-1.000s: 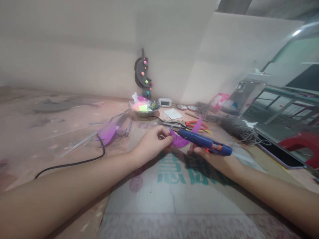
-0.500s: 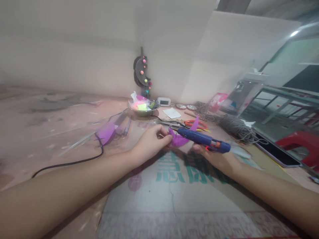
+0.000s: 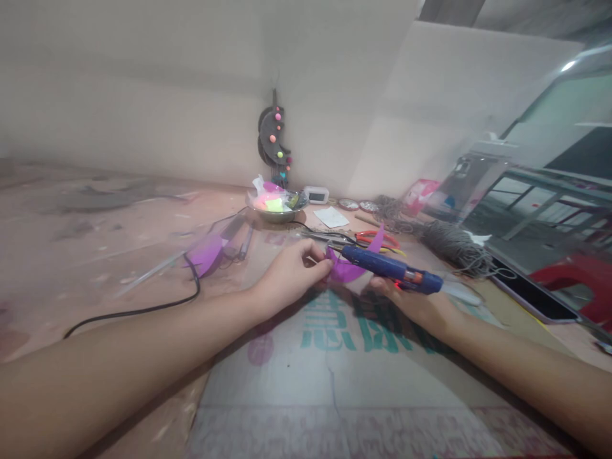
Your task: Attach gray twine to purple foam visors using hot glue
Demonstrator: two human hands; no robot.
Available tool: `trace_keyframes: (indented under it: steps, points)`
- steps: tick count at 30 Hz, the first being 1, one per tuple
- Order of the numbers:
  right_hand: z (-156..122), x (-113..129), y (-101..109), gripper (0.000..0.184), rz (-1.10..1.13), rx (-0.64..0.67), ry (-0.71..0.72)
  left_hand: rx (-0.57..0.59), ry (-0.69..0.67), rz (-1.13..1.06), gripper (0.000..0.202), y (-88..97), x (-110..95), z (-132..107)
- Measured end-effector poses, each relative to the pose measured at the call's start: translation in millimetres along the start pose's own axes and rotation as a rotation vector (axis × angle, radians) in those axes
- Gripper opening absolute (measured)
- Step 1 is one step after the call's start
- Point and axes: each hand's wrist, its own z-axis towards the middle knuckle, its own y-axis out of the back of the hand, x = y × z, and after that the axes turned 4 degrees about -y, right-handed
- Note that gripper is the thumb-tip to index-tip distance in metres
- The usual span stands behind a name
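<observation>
The left hand (image 3: 294, 271) pinches one thin curved purple sheet (image 3: 347, 273), probably for steadying; the right hand (image 3: 418, 306) grips a blue plastic glue gun (image 3: 377, 262).

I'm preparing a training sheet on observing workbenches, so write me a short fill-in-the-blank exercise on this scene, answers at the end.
1. The left grip pinches a thin curved piece colored ____.
2. The right grip holds a glue gun whose body is ____.
3. The small light glowing on the underside of the gun is ____.
4. Near the wall, a white-framed device stands just right of a metal ____ with colorful items in it.

Missing words: purple; blue; red; bowl.
</observation>
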Motion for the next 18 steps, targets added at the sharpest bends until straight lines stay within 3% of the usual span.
trace_keyframes:
  steps: [18]
  points:
    - [2.6, 3.1, 0.8, 0.035, -0.067, -0.006, 0.046, -0.001, -0.008, 0.011, 0.015, 0.8, 0.1, -0.1]
